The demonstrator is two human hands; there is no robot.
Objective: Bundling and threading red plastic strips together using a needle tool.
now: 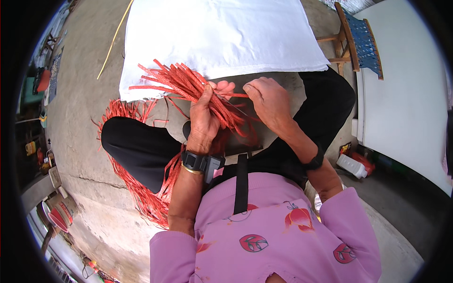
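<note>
A bundle of red flat strips point(181, 82) lies in my left hand point(205, 115), whose thumb presses over it while the fingers curl round beneath. The strips fan out toward the upper left, and their other ends hang below the hand. My right hand point(269, 101) is closed in a pinch on a red strip point(237, 95) that runs across from the bundle. That strip is pulled out straight between the two hands. A larger heap of red strips point(146, 203) trails beside and behind my left leg.
A white cloth point(212, 33) covers a surface just beyond my hands. A wooden stool with a blue woven seat point(365, 42) stands at the far right by a large white panel point(406, 94). A white power strip point(351, 166) is on the floor at right. One yellow strip point(113, 40) lies far left.
</note>
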